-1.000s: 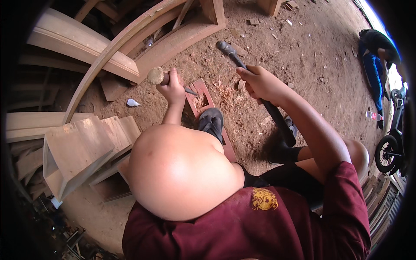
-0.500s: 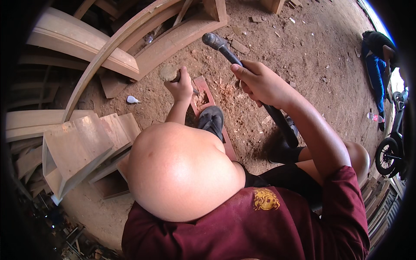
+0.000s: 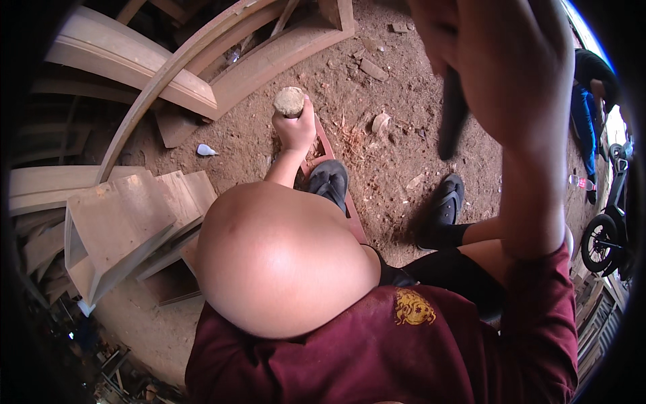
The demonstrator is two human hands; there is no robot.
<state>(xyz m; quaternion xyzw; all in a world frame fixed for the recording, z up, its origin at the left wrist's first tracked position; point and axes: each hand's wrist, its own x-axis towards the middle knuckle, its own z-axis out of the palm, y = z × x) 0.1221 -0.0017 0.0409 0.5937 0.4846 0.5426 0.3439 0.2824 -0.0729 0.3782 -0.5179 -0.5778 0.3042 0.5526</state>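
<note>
My left hand (image 3: 296, 129) is closed round a chisel, its round, battered wooden butt (image 3: 289, 102) facing up. The chisel's blade is hidden behind the hand. Beneath that hand lies a reddish wooden piece (image 3: 324, 143) on the ground, with my sandalled left foot (image 3: 328, 180) resting on it. Raised high and close to the camera, my right hand (image 3: 515, 67) is wrapped round a hammer. Only the lower end of its dark handle (image 3: 454, 121) shows below the fist; its head is out of view.
Wood shavings (image 3: 353, 135) litter the dirt floor. Wooden frames (image 3: 134, 57) and an angled board assembly (image 3: 121, 212) stand at left. A small white bottle (image 3: 206, 150) lies nearby. At far right are a bent-over person (image 3: 585, 121), a plastic bottle (image 3: 582, 182) and a two-wheeler (image 3: 602, 236).
My right hand has swung the hammer up toward the camera, taking its head out of view. My left hand has shifted slightly right, and the chisel's butt now faces up more.
</note>
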